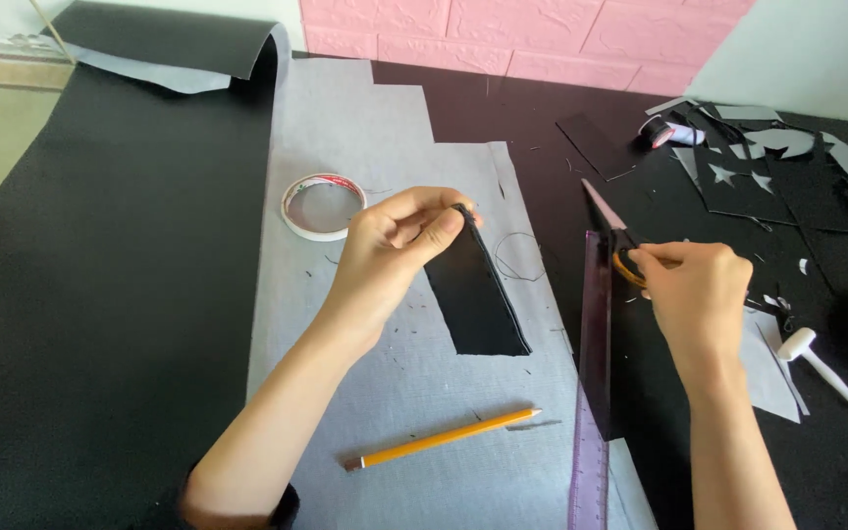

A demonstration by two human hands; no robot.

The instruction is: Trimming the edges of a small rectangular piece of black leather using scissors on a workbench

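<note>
My left hand (395,245) pinches the top end of a long black strip (473,294) and holds it up over the grey sheet (385,393). My right hand (699,290) rests on the orange handles of a pair of scissors (612,231), which lie on the black surface with their blades pointing up and to the left. A translucent purple ruler (593,393) runs upright between my two hands, just left of the scissors.
A roll of white tape (322,207) lies left of my left hand. A yellow pencil (439,439) lies near the front. Black and grey offcuts with star shapes (768,167) are piled at the back right. A white mallet-like tool (826,373) lies right.
</note>
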